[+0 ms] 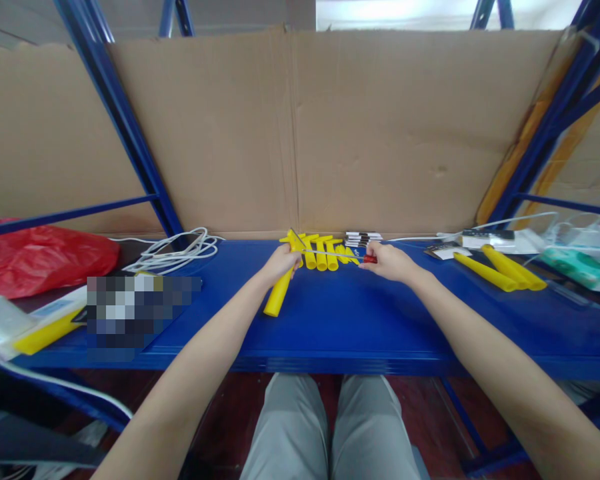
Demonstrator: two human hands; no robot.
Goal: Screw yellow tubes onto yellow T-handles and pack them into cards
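Observation:
In the head view my left hand [281, 263] is closed around a yellow plastic handle [279, 297], whose thick round end slants down toward me. A thin dark metal edge shows at its top end. My right hand [390, 261] grips a screwdriver [370, 259] by its red grip. The long metal shaft points left and reaches the upper part of the yellow handle; whether its tip touches a screw is too small to tell. Just behind and between my hands lie several more yellow handles [321, 261] in a row, with small yellow pieces [347, 255] beside them.
Small black-and-white packets [363, 239] lie by the cardboard wall [380, 133]. Yellow tubes [513, 270] and packaging lie right on the blue table [350, 313]. At left are a coiled white cable [185, 250], a red plastic bag [50, 257] and another yellow tube [47, 333].

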